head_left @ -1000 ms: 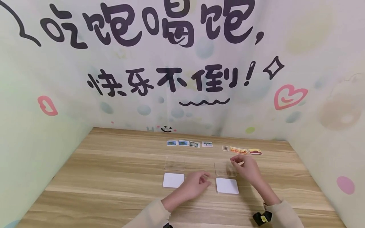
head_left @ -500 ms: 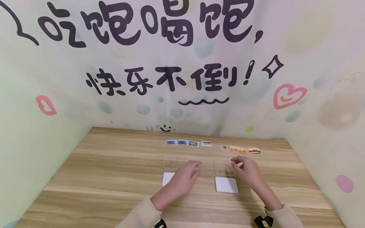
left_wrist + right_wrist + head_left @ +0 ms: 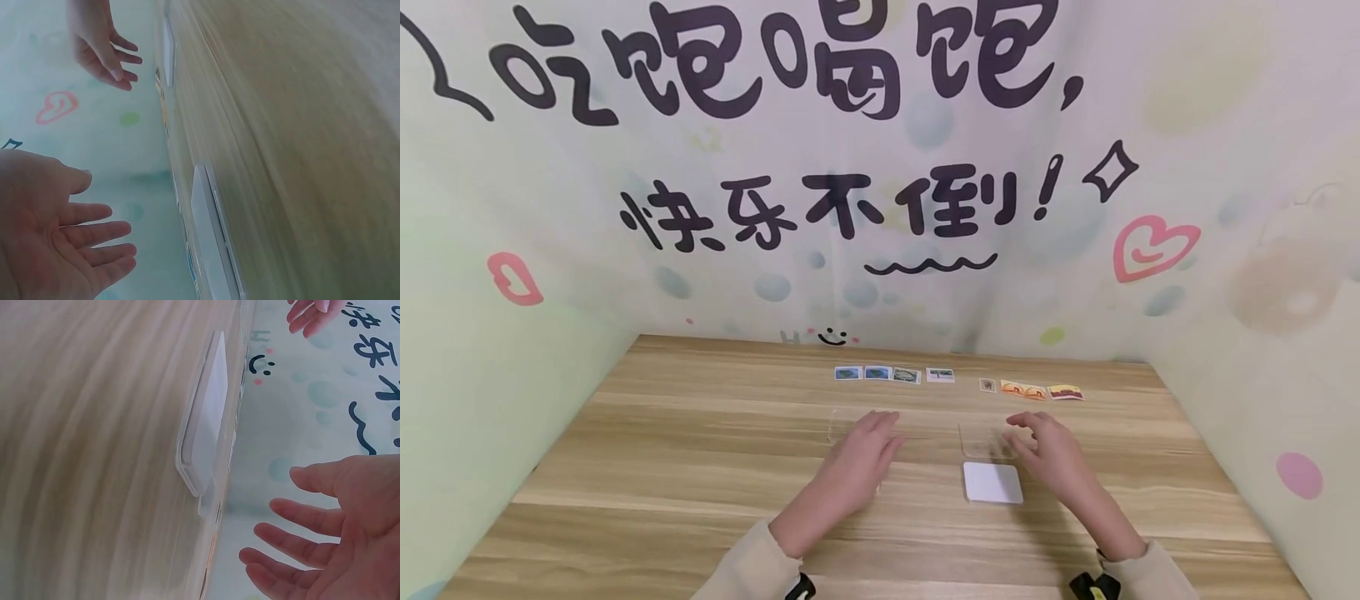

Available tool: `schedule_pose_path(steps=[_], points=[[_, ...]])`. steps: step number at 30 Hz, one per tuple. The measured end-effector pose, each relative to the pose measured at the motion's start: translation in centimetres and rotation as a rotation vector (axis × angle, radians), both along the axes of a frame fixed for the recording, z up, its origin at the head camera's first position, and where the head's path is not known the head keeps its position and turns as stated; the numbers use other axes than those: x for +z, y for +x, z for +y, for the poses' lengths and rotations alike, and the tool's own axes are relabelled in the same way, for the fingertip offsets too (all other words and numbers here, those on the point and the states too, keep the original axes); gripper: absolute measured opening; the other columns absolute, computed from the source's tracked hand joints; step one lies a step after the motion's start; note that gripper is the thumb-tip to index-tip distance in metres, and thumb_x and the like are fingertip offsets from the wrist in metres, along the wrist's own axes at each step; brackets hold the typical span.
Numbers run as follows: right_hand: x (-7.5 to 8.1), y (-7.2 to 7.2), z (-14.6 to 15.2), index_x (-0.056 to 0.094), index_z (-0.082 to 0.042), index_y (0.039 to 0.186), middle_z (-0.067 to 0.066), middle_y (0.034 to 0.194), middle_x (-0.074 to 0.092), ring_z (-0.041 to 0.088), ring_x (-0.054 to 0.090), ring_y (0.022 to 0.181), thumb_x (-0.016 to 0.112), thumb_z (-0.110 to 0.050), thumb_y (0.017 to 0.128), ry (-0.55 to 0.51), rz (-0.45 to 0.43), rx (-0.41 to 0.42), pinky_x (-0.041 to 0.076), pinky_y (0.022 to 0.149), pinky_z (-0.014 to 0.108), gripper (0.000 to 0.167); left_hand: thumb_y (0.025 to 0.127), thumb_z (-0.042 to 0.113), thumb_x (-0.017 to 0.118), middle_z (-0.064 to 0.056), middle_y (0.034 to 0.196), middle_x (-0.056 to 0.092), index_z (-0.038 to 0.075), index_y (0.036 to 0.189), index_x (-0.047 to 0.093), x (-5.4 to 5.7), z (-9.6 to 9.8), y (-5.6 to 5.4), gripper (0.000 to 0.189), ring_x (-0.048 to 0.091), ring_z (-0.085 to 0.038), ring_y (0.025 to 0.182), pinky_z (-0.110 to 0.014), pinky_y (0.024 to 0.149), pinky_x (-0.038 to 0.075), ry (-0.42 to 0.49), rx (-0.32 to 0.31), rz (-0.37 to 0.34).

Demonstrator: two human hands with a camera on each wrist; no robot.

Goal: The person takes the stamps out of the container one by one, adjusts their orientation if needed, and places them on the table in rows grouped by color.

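Note:
My left hand [image 3: 853, 467] is held over the left side of the table, its fingers relaxed and holding nothing. In the head view it covers the left stack of white cards, which appears in the left wrist view as a thin white stack [image 3: 209, 231]. Part of a clear rounded plastic piece [image 3: 841, 423] shows beyond that hand. My right hand [image 3: 1056, 454], also holding nothing with loosely bent fingers, hovers beside a second clear rounded plastic piece [image 3: 979, 442]. Just nearer lies the right stack of white cards [image 3: 992, 483], seen edge-on as a white stack [image 3: 209, 419] in the right wrist view.
Along the back of the wooden table [image 3: 647, 467] lie small stamp-like pictures: blue-green ones [image 3: 877, 373], a tree picture [image 3: 940, 375], a tiny brown one [image 3: 988, 385], orange ones [image 3: 1022, 389] and a yellow-red one [image 3: 1067, 392]. A printed curtain [image 3: 820, 283] hangs behind.
My left hand has moved left and slightly away from me, from between the two white stacks to over the left one. My right hand has stayed nearly in place, its fingers slightly looser.

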State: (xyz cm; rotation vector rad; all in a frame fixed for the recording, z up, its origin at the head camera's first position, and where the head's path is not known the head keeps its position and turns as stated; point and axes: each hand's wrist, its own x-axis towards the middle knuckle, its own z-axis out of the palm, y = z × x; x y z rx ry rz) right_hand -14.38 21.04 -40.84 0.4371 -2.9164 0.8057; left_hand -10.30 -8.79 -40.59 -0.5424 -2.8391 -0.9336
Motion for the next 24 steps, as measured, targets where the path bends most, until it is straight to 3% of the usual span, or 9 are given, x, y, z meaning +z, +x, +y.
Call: schedule_pose_path(steps=[5, 11, 17, 24], points=[[0.0, 0.6, -0.1, 0.069, 0.007, 0.125, 0.033, 0.125, 0.066, 0.051, 0.065, 0.114, 0.071, -0.015, 0.101, 0.033, 0.007, 0.013, 0.055, 0.094, 0.062, 0.033, 0.112, 0.025, 0.054, -0.029, 0.148, 0.056, -0.008, 0.146, 0.055, -0.3, -0.9, 0.1, 0.047, 0.049, -0.048, 0.142, -0.058, 0.115, 0.042, -0.056, 0.011, 0.022], [-0.3, 1.1, -0.2, 0.067, 0.008, 0.129, 0.034, 0.128, 0.065, 0.053, 0.064, 0.115, 0.075, -0.021, 0.100, 0.078, 0.078, 0.028, 0.052, 0.097, 0.064, 0.042, 0.110, 0.030, 0.057, -0.031, 0.150, 0.053, -0.010, 0.148, 0.051, -0.4, -1.9, 0.1, 0.056, 0.047, -0.052, 0.142, -0.059, 0.117, 0.040, -0.133, 0.021, 0.053], [-0.4, 1.6, -0.3, 0.058, 0.007, 0.143, 0.039, 0.143, 0.054, 0.061, 0.055, 0.126, 0.078, -0.030, 0.097, 0.133, 0.091, 0.040, 0.046, 0.103, 0.070, 0.063, 0.109, 0.042, 0.056, -0.026, 0.162, 0.042, -0.006, 0.157, 0.040, -0.1, -3.1, 0.1, 0.070, 0.037, -0.051, 0.150, -0.061, 0.121, 0.033, -0.198, 0.043, 0.015], [-0.6, 2.0, -0.5, 0.050, 0.002, 0.152, 0.035, 0.154, 0.046, 0.063, 0.043, 0.139, 0.079, -0.045, 0.093, 0.194, 0.096, 0.032, 0.037, 0.105, 0.078, 0.080, 0.108, 0.051, 0.055, -0.021, 0.168, 0.034, 0.001, 0.163, 0.035, -0.2, -4.4, 0.1, 0.077, 0.029, -0.048, 0.155, -0.064, 0.123, 0.027, -0.236, 0.066, -0.024]])
